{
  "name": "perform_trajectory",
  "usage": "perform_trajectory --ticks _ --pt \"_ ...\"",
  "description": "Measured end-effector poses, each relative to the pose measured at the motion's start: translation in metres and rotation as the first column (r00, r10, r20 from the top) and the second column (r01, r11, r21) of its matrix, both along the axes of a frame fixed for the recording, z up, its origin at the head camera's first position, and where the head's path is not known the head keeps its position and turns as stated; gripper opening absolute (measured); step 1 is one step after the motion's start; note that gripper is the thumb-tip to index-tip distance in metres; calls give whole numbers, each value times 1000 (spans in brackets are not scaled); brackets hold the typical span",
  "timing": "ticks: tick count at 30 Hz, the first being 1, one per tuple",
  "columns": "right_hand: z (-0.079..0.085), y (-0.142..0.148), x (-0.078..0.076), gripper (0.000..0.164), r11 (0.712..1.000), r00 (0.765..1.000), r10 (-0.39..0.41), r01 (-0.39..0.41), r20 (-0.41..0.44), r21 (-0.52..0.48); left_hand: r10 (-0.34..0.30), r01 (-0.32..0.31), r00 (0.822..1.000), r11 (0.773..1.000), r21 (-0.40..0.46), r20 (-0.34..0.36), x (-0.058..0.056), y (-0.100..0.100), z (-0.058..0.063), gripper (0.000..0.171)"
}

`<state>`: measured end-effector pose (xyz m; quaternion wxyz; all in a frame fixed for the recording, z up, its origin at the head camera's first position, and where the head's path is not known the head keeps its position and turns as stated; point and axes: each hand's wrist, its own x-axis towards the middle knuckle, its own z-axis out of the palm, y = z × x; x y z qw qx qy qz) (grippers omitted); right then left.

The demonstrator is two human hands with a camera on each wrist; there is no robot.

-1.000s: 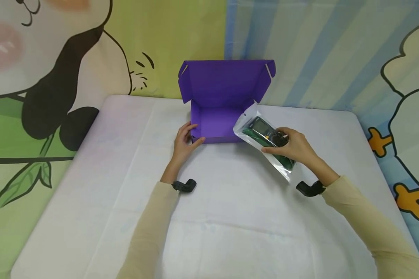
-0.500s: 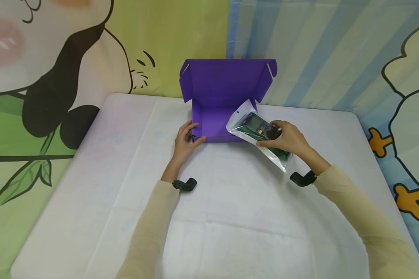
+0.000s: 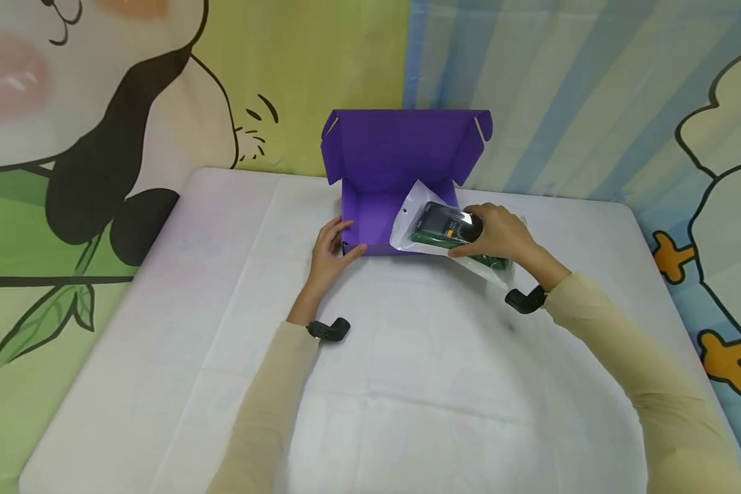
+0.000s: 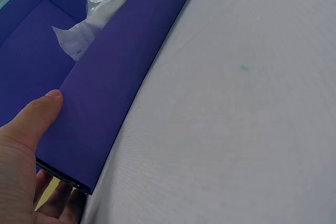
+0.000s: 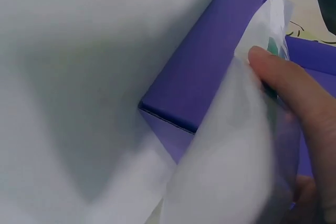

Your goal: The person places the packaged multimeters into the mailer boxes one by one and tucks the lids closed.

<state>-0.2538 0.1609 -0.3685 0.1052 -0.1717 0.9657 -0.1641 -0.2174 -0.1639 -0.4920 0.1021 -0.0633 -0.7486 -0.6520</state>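
An open purple cardboard box [image 3: 375,216] stands near the table's far edge, its lid raised at the back. My left hand [image 3: 327,261] holds the box's front left corner. In the left wrist view the thumb [image 4: 44,111] lies on the front wall and the fingers curl round the side. My right hand [image 3: 508,237] grips a clear plastic bag [image 3: 406,223] with a dark digital multimeter [image 3: 435,219] and something green inside. The bag is tilted over the box's right part and front wall, hiding them partly. The right wrist view shows the bag blurred above the box corner.
Under the box lies a white table cover [image 3: 377,357]. A printed cloth backdrop [image 3: 321,55] with cartoon figures rises close behind the box. Each wrist wears a black strap device, one on the left [image 3: 329,330] and one on the right [image 3: 525,300].
My right hand has carried the bagged multimeter leftward and slightly up the view, farther over the box, and turned it flatter. The left hand keeps its hold on the box corner.
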Motion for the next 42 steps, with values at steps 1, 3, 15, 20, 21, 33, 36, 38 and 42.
perform_trajectory --ticks 1,3,15,20,21,33,36,38,42 --pt "0 -1 -2 100 1000 1000 12 -12 -6 6 3 -3 1000 1000 -2 -3 0 0 0 56" --pt "2 -4 -6 99 999 999 31 -31 -14 12 8 -8 1000 1000 -8 -10 0 0 0 55" --pt "8 -21 -29 96 985 991 129 -131 26 109 21 -21 1000 999 -47 -18 -1 -1 0 55" --pt "9 -30 -36 92 975 982 183 -188 52 118 12 -12 1000 999 -39 -13 0 -1 0 55" --pt "9 -32 -37 92 973 980 192 -198 57 121 11 -11 1000 999 -38 -12 0 -1 1 55" --pt "4 -65 -51 94 940 962 273 -267 0 212 44 -44 999 998 -39 -9 4 -6 1 56" --pt "0 -69 -55 93 938 959 282 -274 -7 213 34 -34 999 999 -40 -7 5 -6 0 57" --pt "-3 -69 -56 92 938 958 286 -277 -12 206 24 -25 1000 999 -41 -3 5 -4 -1 57" --pt "-6 -71 -60 90 943 955 293 -283 -36 176 18 -19 1000 999 -46 -8 4 -1 1 56"
